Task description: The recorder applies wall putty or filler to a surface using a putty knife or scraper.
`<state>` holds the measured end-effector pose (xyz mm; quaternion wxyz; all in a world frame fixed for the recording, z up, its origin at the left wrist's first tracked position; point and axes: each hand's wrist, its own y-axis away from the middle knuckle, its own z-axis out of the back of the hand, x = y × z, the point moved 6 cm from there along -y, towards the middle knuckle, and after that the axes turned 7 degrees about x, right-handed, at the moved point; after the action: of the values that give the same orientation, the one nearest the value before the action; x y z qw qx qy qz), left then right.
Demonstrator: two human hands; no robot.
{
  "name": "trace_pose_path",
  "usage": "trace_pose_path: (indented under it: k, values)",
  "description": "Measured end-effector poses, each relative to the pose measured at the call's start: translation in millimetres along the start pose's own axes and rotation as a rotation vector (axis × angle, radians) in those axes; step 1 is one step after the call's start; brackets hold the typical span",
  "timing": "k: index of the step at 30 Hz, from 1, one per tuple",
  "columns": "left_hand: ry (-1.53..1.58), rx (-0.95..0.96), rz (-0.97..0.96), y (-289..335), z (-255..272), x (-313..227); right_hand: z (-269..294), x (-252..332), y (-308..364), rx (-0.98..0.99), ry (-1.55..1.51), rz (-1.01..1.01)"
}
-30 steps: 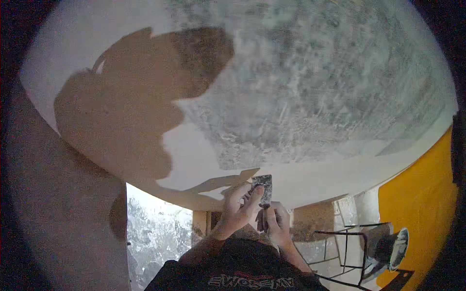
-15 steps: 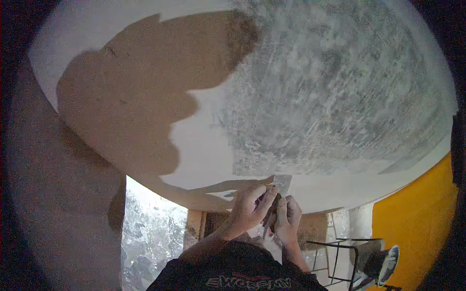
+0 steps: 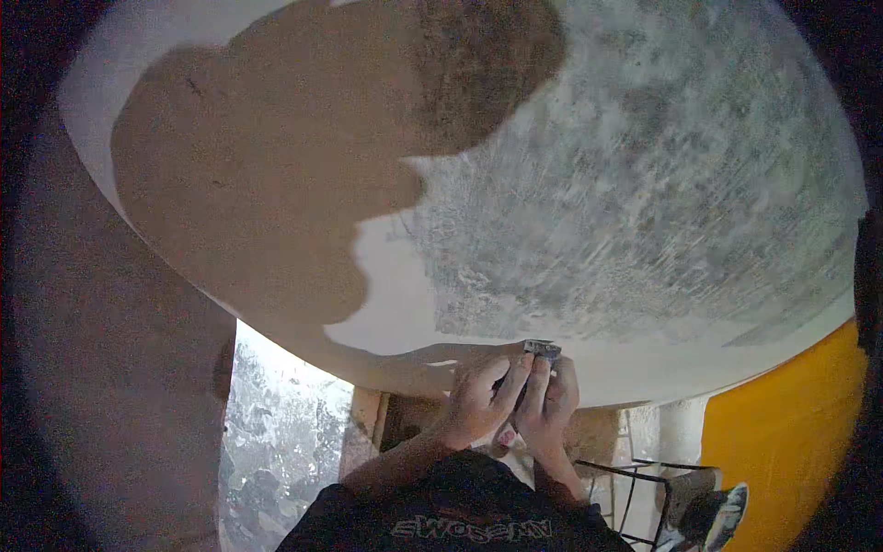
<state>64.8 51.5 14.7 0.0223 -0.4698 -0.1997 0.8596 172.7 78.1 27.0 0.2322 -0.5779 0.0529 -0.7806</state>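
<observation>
Both hands are raised to a broad pale surface (image 3: 625,363) and close together on a putty knife (image 3: 543,350). Its blade is seen nearly edge-on, lying at or against the surface just under a rough grey patch (image 3: 644,184). My left hand (image 3: 476,396) is closed on the tool from the left, fingers toward the blade. On the other side, my right hand (image 3: 550,405) grips it too, fingertips near the blade's base. Most of the handle is hidden by the hands; a reddish bit (image 3: 506,436) shows below them.
A large brown shadow (image 3: 267,184) covers the left of the surface. At lower right stands a dark metal-framed stand (image 3: 658,478), with a whitish-smeared round container (image 3: 729,517) beside it. An orange-yellow wall (image 3: 782,414) lies at right, a bright mottled panel (image 3: 285,442) at lower left.
The blade has tipped from showing its flat face to nearly edge-on. Both hands have shifted slightly right, still gripping the putty knife. The shadow's edge has moved right across the grey patch.
</observation>
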Motion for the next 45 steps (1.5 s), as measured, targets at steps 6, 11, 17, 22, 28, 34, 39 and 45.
trace_pose_path:
  k: [6,11,17,22,28,34,39,45]
  values:
    - [0.213,-0.104,0.038,-1.6,2.9,1.8,-0.1,-4.8,-3.9,-0.073,-0.067,0.076]
    - [0.333,-0.142,0.074,-8.1,5.5,-5.0,2.5,-1.1,-8.9,-0.121,-0.039,0.136]
    - [0.250,-0.146,0.054,-10.0,13.9,-17.1,10.5,6.6,-12.9,-0.088,0.059,0.147]
    - [0.506,-0.139,0.246,-4.0,1.9,-4.2,10.1,3.5,-13.3,-0.081,0.067,0.153]
    - [0.306,-0.168,0.111,-5.6,1.5,-2.9,11.2,3.5,-12.7,-0.079,0.039,0.227]
    - [0.428,-0.011,0.246,-2.2,-3.7,1.7,10.4,-1.3,-10.9,-0.004,0.014,0.166]
    - [0.439,-0.013,0.307,4.9,-7.2,2.8,4.6,-9.3,-6.0,0.035,-0.026,0.053]
    - [0.334,-0.160,0.317,1.4,-6.1,9.3,11.4,3.5,-8.9,-0.157,0.150,0.340]
